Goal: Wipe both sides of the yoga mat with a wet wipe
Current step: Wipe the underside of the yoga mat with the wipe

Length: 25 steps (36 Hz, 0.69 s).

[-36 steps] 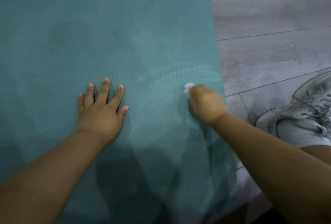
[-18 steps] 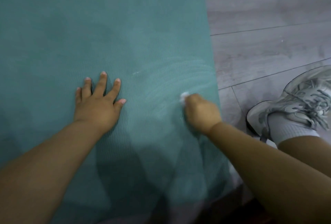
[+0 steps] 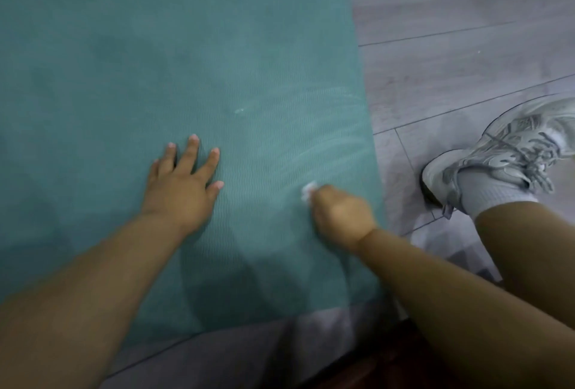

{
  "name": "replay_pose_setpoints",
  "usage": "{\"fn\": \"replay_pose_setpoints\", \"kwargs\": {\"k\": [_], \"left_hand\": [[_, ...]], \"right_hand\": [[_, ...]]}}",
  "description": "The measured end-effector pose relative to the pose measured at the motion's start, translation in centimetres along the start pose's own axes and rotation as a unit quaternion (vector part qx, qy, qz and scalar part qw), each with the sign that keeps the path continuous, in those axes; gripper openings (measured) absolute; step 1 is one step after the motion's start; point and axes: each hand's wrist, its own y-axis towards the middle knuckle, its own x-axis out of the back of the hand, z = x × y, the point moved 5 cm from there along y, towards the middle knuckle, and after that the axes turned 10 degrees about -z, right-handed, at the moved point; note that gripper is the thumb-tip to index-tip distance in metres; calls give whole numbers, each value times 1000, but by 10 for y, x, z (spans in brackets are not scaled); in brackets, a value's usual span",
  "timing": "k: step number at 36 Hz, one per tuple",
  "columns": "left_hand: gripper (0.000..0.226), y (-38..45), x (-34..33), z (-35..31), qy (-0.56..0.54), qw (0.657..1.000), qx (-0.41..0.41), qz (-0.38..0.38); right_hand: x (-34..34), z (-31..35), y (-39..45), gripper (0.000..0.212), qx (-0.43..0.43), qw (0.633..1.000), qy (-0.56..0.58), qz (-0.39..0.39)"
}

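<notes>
Flat on the grey plank floor (image 3: 451, 55) lies the teal yoga mat (image 3: 174, 55), filling most of the view, its near edge running across the bottom of the picture. On it, the left hand (image 3: 180, 186) rests palm down with its fingers straight and spread, gripping nothing. To its right, close to the mat's right edge, the right hand (image 3: 340, 212) is curled into a fist around a white wet wipe (image 3: 308, 191), only a small crumpled bit of which pokes out past the knuckles. The fist presses the wipe against the mat; this hand is blurred, so the fingers cannot be made out one by one. Pale curved streaks, probably damp, mark the mat just beyond the fist. Beside the mat, on the floor, stands a foot in a grey sneaker (image 3: 513, 152) and a pale sock (image 3: 488, 194).
</notes>
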Motion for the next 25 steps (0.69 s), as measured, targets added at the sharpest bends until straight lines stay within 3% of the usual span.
{"fn": "replay_pose_setpoints", "kwargs": {"k": [2, 4, 6, 7, 10, 13, 15, 17, 18, 20, 22, 25], "left_hand": [[58, -13, -4, -2, 2, 1000, -6, 1], [58, -24, -6, -4, 0, 1000, -6, 6], [58, -34, -8, -6, 2, 1000, -7, 15], [58, -39, -9, -8, 3, 1000, -7, 19], [59, -52, -12, -10, 5, 1000, -9, 28], [60, -64, -15, -12, 12, 999, -14, 36], [61, -72, -16, -13, 17, 999, -19, 43], [62, -80, -18, -12, 19, 998, -28, 47], [62, -84, -19, -12, 23, 998, -33, 49], [62, -90, -20, -11, 33, 997, -40, 53], [61, -94, -21, -10, 38, 997, -41, 56], [60, -99, -23, -11, 36, 997, -40, 61]], "right_hand": [[19, -52, 0, 25, -238, 970, -19, -36], [28, -82, -19, 25, -436, 899, -10, -44], [22, -81, -34, 24, -513, 856, 0, -60], [16, -67, -39, 23, -516, 854, 7, -66], [-8, 2, -45, 27, -402, 911, 39, -87], [-11, 78, -46, 27, -141, 987, 69, -46], [-14, 95, -55, 27, 33, 998, 55, 10], [-4, 76, -56, 29, 55, 995, 59, 65], [1, 54, -55, 30, -5, 997, 47, 67], [15, -4, -60, 30, -217, 975, 21, 54], [32, -45, -75, 27, -413, 910, 39, 10], [32, -45, -98, 25, -553, 829, 59, -55]]}}
